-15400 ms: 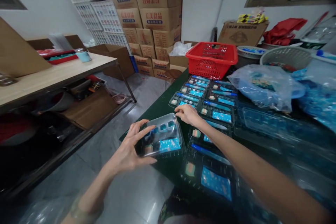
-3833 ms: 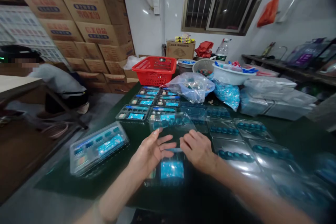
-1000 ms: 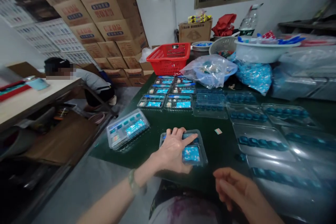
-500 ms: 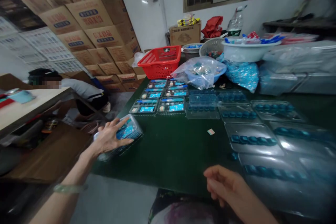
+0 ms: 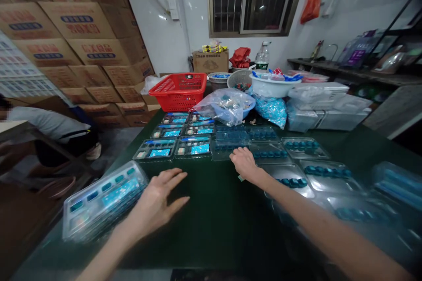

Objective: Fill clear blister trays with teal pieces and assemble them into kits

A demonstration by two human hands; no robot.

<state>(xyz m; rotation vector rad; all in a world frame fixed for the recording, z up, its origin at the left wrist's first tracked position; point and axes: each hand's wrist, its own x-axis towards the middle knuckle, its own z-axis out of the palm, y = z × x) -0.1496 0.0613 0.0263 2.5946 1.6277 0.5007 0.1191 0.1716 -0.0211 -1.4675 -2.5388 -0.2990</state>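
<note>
My left hand (image 5: 165, 193) is open above the green table (image 5: 204, 210), its fingers stretched to the right and nothing in them. Beside it, at the table's left edge, lies a stack of clear plastic trays (image 5: 105, 202) holding blue patterned packets and teal pieces. My right hand (image 5: 244, 164) reaches forward with its fingers curled down, at the near right corner of a clear tray (image 5: 227, 151). What those fingers hold, if anything, is hidden. A small pale card (image 5: 241, 178) shows partly under the right wrist. Several filled trays (image 5: 193, 149) with blue pens and packets lie in rows ahead.
Clear trays with teal pieces (image 5: 303, 145) spread over the right side. Behind the rows stand a red basket (image 5: 180, 92), a bagged blue bowl (image 5: 231, 107), a white basin (image 5: 275, 85) and stacked plastic trays (image 5: 343, 116). A person (image 5: 49, 125) bends at the far left.
My left hand has let go of the tray stack and moved right. My right hand has reached forward to the empty-looking tray. The view has swung to the right.
</note>
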